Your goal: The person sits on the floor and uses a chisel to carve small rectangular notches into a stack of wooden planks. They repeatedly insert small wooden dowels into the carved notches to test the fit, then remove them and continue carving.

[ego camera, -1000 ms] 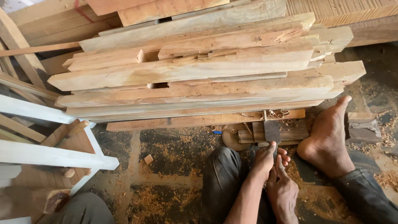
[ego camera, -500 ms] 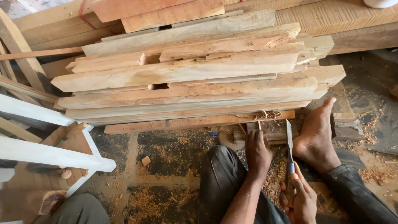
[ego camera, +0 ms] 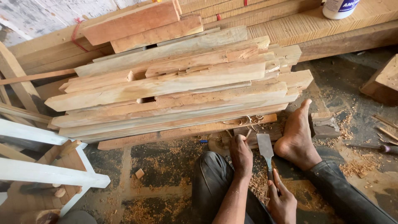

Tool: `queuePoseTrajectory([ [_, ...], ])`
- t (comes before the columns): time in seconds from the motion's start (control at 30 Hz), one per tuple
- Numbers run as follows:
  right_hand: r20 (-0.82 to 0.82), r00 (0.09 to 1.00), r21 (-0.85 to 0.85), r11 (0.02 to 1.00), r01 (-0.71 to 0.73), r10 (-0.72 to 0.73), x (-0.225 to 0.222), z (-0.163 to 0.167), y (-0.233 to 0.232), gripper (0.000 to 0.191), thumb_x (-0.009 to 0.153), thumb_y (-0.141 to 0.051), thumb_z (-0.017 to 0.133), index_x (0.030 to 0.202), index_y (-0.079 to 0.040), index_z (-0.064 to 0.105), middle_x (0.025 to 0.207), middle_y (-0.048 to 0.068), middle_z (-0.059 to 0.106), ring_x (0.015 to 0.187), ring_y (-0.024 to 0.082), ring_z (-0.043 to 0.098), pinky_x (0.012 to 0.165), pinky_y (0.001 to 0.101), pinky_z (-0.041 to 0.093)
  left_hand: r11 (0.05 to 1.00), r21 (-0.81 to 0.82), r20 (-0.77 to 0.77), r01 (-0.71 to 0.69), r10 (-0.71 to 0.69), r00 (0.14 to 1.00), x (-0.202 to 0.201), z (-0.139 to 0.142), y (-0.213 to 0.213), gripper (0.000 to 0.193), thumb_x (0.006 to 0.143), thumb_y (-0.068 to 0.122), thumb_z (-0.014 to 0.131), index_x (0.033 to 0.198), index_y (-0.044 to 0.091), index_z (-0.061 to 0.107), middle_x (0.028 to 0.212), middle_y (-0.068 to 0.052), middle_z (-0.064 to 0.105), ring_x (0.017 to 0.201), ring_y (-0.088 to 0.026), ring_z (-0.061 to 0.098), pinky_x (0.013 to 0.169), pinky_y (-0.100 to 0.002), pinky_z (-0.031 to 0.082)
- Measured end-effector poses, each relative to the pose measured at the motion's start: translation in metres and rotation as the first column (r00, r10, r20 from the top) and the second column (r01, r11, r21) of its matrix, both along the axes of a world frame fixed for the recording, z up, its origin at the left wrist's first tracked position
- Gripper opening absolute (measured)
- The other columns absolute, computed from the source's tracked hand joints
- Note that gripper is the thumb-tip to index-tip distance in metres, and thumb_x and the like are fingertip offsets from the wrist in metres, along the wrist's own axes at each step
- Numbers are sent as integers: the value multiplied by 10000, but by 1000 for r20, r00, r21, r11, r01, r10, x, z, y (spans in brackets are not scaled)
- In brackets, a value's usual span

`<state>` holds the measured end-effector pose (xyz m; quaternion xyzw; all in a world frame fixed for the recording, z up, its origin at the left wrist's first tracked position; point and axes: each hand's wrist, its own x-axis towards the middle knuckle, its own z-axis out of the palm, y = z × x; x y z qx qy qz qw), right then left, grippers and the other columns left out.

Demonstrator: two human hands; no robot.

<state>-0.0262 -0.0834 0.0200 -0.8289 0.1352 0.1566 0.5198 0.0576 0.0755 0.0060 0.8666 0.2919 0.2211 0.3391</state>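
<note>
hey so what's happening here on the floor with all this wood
A person sits on the floor among wood shavings, working a small wooden piece that lies by a stack of planks. The left hand presses down on that piece, and the bare foot rests beside it. The right hand grips the handle of a flat chisel, its blade pointing up toward the piece.

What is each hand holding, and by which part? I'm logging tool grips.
The right hand holds a chisel by its handle end, blade pointing away. The left hand presses on a small wood piece.
</note>
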Motion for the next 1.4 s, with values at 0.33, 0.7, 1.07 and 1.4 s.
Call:
queuePoseTrajectory([
  [0.33,79,944,-468,848,-249,321,14,-19,3,754,842,-323,758,1543,-329,479,1042,212,730,1005,369,712,901,476,560,945,293,499,-144,-23,866,4,89,68,110,1031,100,643,1130,97,690,1074,-81,681,1006,-216,610,840,-342,553],
  [0.7,147,883,-527,791,-311,445,22,-24,3,865,725,-243,820,1524,-240,490,1203,191,619,1157,336,638,1103,443,499,669,741,275,-53,-230,934,28,262,228,113,939,105,755,1049,111,781,1028,-46,695,1004,-242,592,901,-362,489],
  [1.07,155,865,-527,780,-336,478,29,-29,2,867,720,-293,821,1512,-211,477,1242,133,663,1189,305,644,1111,438,495,705,706,291,-62,-209,934,22,258,231,272,951,57,690,1218,102,712,1159,-69,703,1117,-257,595,989,-422,461],
  [1.4,291,853,-445,851,-280,433,20,-7,7,803,710,-225,812,1454,-216,511,1185,175,619,1096,385,610,999,473,506,892,444,172,-82,5,985,-109,121,107,305,977,184,607,1272,111,629,1248,-120,686,1207,-282,589,1026,-469,459],
])
